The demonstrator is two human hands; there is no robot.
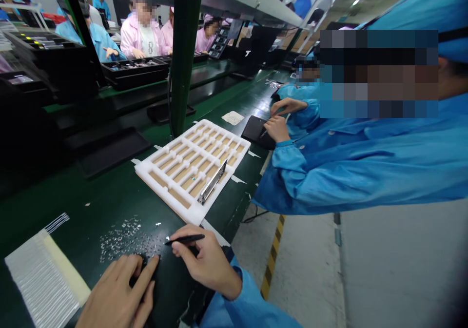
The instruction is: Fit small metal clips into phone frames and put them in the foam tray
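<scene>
My right hand point(206, 260) grips slim black tweezers point(188, 239), their tip pointing left, low over the green table. Just left of that tip lies a scatter of tiny shiny metal pieces point(124, 238). My left hand point(120, 291) holds nothing visible; its index finger stretches to the near edge of the pieces, while some other fingers bend. Beyond both hands is a white foam tray point(166, 191) with tan-bottomed slots. A thin metal-edged part point(212, 182) stands on edge in its near right side.
A sheet with rows of pale strips point(44, 279) lies at the lower left. Across the tray, a co-worker's hands point(280, 125) work over a black pad point(256, 130). A green post point(183, 60) rises behind the tray. Dark trays point(113, 150) line the left.
</scene>
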